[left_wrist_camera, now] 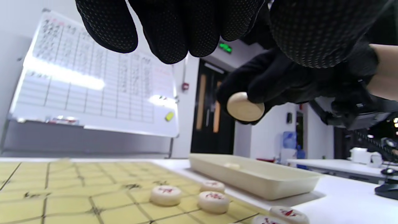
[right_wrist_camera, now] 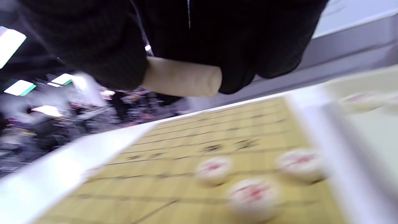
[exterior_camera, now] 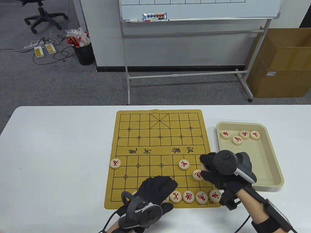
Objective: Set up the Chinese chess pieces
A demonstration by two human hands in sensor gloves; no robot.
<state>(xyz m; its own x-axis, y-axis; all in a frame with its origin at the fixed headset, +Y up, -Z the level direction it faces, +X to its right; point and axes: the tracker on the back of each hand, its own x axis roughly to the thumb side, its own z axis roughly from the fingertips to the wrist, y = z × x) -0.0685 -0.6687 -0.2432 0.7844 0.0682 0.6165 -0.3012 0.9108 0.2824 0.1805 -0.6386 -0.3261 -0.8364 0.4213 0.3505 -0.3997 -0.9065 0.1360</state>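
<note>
Wooden and pale, the chess piece (left_wrist_camera: 245, 107) we carry is pinched between the thumb and fingers of our right hand (exterior_camera: 218, 170), held flat, its round faces level with the board (exterior_camera: 158, 157) below. It hangs clear above the board's right side, near 4 o'clock from the board's middle. The open crossing on the pawn row lies just beneath and slightly toward 3 o'clock of the hand, so we judge the coming move to be a short drop straight down. Our right hand is by far the nearer; our left hand (exterior_camera: 150, 196) rests fingers-down on the near row at 6 o'clock, and whether it grips anything we cannot tell.

Counting what shows on the board: two pieces on the pawn row, one (exterior_camera: 115, 163) at the left edge and one (exterior_camera: 184, 164) right of centre; one (exterior_camera: 198, 175) partly under our right hand; four along the near row at 5 o'clock. Others may hide under the left glove. Four pieces wait in the tray (exterior_camera: 269, 165), which sits on the surface at 3 o'clock of the board.
</note>
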